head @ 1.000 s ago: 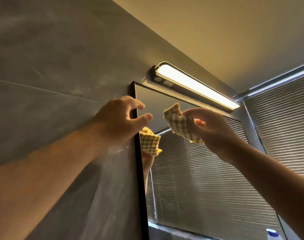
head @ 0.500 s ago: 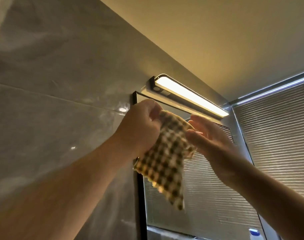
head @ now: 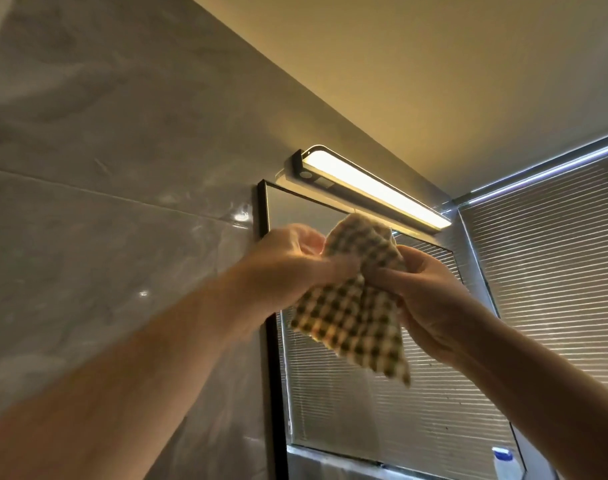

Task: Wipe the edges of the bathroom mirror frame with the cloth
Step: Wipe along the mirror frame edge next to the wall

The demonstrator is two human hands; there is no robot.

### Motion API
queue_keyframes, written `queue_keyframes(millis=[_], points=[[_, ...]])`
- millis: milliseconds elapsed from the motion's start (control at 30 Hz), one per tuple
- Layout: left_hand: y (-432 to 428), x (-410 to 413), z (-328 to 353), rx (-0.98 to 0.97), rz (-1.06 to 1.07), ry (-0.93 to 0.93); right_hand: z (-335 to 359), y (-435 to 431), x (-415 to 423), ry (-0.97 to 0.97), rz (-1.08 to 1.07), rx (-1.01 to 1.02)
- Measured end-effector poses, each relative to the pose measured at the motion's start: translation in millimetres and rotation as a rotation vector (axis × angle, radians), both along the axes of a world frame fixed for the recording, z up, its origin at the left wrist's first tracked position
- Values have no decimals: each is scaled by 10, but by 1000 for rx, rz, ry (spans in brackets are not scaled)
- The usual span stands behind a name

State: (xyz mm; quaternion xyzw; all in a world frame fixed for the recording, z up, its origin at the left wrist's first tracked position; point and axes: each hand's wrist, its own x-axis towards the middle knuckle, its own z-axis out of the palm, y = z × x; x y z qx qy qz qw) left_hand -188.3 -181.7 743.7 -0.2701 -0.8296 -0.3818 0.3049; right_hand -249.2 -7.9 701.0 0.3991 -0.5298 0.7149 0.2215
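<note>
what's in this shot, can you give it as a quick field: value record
setting: tiled wall with a black mirror frame, lit light bar above it
cloth: checked cloth, held in front of the mirror, lower part hanging free
left hand: left hand grips the cloth
right hand: right hand grips the cloth
cloth on frame: no contact visible
other: window blinds at right, blue-capped bottle at bottom right

Single head view, close, tilted up along wall (head: 105, 168) toward mirror (head: 365, 410), lamp (head: 372, 188) and ceiling (head: 434, 64).
</note>
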Motion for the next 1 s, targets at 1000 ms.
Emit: queue_keyframes(millis=[1000], points=[[141, -197, -154, -175, 195, 309, -192, 182, -41, 78, -405, 208]])
